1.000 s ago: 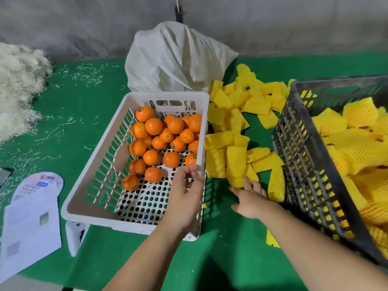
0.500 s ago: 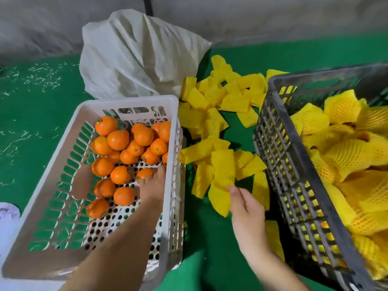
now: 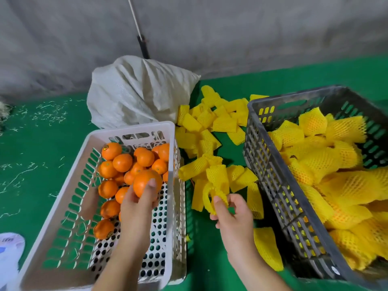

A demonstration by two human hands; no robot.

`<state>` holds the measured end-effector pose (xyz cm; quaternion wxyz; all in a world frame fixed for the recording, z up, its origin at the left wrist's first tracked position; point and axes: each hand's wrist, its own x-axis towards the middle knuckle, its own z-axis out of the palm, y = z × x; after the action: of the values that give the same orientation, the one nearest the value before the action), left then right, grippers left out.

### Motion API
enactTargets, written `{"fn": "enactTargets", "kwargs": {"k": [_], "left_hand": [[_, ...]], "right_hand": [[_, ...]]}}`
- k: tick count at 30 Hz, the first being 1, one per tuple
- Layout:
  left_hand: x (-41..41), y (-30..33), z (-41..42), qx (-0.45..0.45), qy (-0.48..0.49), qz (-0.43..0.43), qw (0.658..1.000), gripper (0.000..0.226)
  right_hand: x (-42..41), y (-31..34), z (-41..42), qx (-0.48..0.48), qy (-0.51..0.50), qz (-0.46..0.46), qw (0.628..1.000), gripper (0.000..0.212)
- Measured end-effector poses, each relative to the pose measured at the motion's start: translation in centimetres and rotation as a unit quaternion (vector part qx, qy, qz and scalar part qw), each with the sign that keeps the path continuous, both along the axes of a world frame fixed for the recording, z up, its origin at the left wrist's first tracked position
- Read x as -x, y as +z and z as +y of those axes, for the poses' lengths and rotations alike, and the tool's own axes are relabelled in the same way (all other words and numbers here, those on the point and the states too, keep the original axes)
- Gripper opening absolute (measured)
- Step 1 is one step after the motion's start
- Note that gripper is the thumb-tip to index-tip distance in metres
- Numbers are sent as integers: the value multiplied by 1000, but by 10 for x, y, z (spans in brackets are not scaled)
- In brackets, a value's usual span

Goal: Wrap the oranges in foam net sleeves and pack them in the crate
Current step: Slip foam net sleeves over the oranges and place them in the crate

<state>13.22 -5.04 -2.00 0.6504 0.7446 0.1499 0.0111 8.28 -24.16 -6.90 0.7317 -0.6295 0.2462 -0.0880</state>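
Note:
My left hand (image 3: pixel 137 204) grips one orange (image 3: pixel 146 182) and holds it up above the white basket (image 3: pixel 69 179), where several bare oranges (image 3: pixel 121 162) lie at the far end. My right hand (image 3: pixel 233 215) pinches a yellow foam net sleeve (image 3: pixel 216 185) between thumb and fingers, lifted off the pile of loose sleeves (image 3: pixel 210 127) on the green mat between the two containers. The dark grey crate (image 3: pixel 270 164) on the right holds several oranges wrapped in yellow sleeves (image 3: pixel 327 162).
A white woven sack (image 3: pixel 136 93) leans against the grey wall behind the basket. One more sleeve (image 3: pixel 266 247) lies by the crate's near corner. White papers (image 3: pixel 10 248) sit at the lower left. Pale shreds litter the green mat (image 3: pixel 37 148).
My left hand reached into the basket, closed round an orange and lifted it. My right hand went to the sleeve pile, took one sleeve and raised it.

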Motion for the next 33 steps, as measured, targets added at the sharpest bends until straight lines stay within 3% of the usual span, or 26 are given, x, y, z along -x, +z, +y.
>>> {"fn": "enactTargets", "kwargs": {"k": [4, 7, 11, 15, 19, 21, 24, 28, 33], "left_hand": [[60, 10, -13, 51, -92, -20, 994, 99], [75, 6, -13, 162, -184, 20, 969, 120], [74, 3, 7, 264, -275, 73, 922, 110], [78, -4, 16, 210, -347, 76, 911, 88], [86, -10, 6, 128, -291, 22, 948, 63], [90, -9, 1, 87, -274, -13, 958, 53], [93, -10, -4, 68, -257, -53, 963, 54], [93, -11, -3, 66, -240, -80, 965, 71], [93, -14, -8, 51, -207, -86, 973, 52]], "right_hand": [[9, 18, 20, 110, 8, -56, 992, 21], [16, 30, 32, 177, 31, -71, 981, 26], [24, 34, 38, 227, 49, -80, 969, 28], [30, 32, 35, 257, 51, -68, 963, 30], [33, 33, 33, 220, 91, -59, 970, 17], [37, 35, 30, 214, 102, -68, 969, 23], [46, 37, 26, 241, 107, -90, 960, 28], [55, 35, 25, 278, 111, -118, 947, 27], [60, 44, 24, 319, 107, -168, 926, 21]]}}
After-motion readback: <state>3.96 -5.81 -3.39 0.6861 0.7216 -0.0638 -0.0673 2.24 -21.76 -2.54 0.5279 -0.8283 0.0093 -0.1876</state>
